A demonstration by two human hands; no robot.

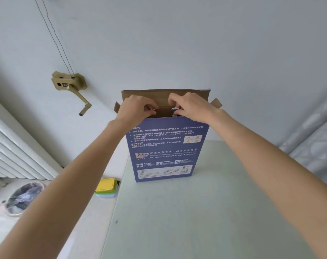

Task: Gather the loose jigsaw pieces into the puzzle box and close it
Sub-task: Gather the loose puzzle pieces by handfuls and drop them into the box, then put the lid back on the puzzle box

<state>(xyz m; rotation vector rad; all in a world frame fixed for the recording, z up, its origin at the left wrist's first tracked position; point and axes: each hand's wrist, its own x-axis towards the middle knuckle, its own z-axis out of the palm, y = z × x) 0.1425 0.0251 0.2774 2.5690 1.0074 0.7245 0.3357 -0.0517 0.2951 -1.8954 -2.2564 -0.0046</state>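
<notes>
a yellow-lidded stack of containers (105, 187) sits left of the pale table (196, 212). far left, a white radiator (15, 154); near it, a round marbled plate (24, 198). a tan hand crank (70, 86) hangs on the far wall.

Puzzle box (163, 148) stands upright at the desk's (205, 212) far edge. Both hands over its open top: left hand (134, 109) left, right hand (191, 107) right, pinching jigsaw pieces (175, 109).
</notes>
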